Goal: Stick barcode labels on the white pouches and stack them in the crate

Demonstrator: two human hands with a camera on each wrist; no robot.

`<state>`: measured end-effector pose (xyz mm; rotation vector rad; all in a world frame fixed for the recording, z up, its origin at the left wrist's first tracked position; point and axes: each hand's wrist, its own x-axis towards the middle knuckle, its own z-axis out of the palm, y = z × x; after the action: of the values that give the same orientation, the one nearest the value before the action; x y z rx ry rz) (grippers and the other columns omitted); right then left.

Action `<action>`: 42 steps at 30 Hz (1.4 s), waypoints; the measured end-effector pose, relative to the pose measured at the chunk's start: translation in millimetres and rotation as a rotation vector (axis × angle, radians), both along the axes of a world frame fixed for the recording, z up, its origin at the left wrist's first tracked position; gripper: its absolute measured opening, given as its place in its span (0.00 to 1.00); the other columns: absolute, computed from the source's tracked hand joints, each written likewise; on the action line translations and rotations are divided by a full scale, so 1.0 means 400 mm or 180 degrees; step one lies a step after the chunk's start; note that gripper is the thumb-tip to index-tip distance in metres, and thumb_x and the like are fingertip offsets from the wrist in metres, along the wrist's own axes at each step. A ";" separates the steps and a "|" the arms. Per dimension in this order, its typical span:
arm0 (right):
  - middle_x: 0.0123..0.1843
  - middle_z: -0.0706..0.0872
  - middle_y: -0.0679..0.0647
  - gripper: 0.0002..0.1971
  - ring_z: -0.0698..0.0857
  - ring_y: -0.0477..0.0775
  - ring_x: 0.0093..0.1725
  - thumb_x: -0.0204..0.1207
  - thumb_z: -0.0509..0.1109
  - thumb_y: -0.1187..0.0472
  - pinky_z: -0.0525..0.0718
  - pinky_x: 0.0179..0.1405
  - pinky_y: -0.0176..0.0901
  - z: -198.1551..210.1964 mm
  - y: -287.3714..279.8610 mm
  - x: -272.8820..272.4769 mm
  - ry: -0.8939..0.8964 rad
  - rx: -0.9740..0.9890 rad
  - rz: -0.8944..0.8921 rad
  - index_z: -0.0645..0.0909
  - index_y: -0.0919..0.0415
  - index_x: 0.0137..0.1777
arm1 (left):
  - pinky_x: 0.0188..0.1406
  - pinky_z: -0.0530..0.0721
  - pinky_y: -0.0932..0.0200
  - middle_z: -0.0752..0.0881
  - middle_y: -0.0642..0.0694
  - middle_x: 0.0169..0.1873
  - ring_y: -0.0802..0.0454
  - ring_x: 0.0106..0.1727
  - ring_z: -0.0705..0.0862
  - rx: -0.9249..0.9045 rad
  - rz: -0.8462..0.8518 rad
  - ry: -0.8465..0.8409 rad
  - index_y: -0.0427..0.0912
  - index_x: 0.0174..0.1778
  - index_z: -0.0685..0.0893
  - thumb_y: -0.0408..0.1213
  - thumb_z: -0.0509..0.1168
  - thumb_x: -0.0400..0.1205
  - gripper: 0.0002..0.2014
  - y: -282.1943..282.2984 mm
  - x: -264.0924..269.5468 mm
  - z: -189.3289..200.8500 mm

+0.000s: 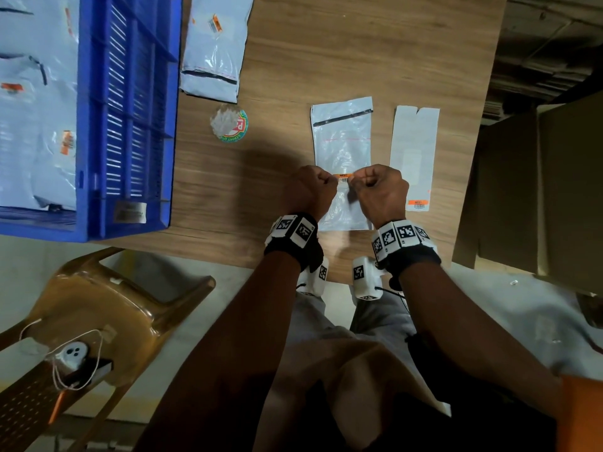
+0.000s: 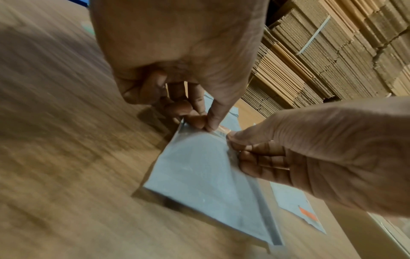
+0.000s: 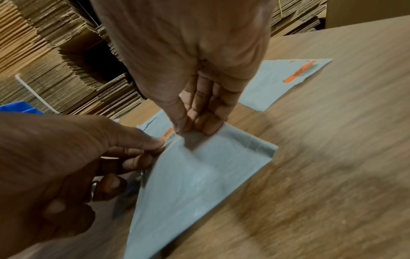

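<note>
Both the left hand [image 1: 311, 190] and right hand [image 1: 380, 190] pinch one label [image 1: 343, 177] over the pouch [image 1: 342, 138], whose lettering only the right wrist view shows, while only the head view shows the blue crate [image 1: 130, 125].

Wood-grain tabletop in a dim storeroom

The wooden tabletop [image 1: 359, 44] ends at a pale floor [image 1: 29, 275], where a brown plastic chair [image 1: 107, 308] stands off its near left corner. Flattened corrugated cardboard [image 2: 332, 57] is stacked high beyond the right edge, and a cardboard box [image 1: 554, 190] stands beside it in shadow.
</note>
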<state>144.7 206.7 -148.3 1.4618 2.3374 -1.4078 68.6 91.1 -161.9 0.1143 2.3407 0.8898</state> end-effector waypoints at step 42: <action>0.40 0.87 0.50 0.08 0.81 0.37 0.34 0.81 0.74 0.56 0.77 0.34 0.20 -0.054 0.034 0.019 0.0056 0.0442 0.0526 0.83 0.60 0.47 | 0.39 0.74 0.62 0.87 0.46 0.42 0.48 0.46 0.86 -0.0087 -0.0641 0.0098 0.38 0.47 0.83 0.46 0.76 0.77 0.15 -0.019 -0.052 -0.024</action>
<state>152.4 220.2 -169.8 1.2545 2.5456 -1.2459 47.7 83.6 -171.7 0.3483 2.3197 0.7614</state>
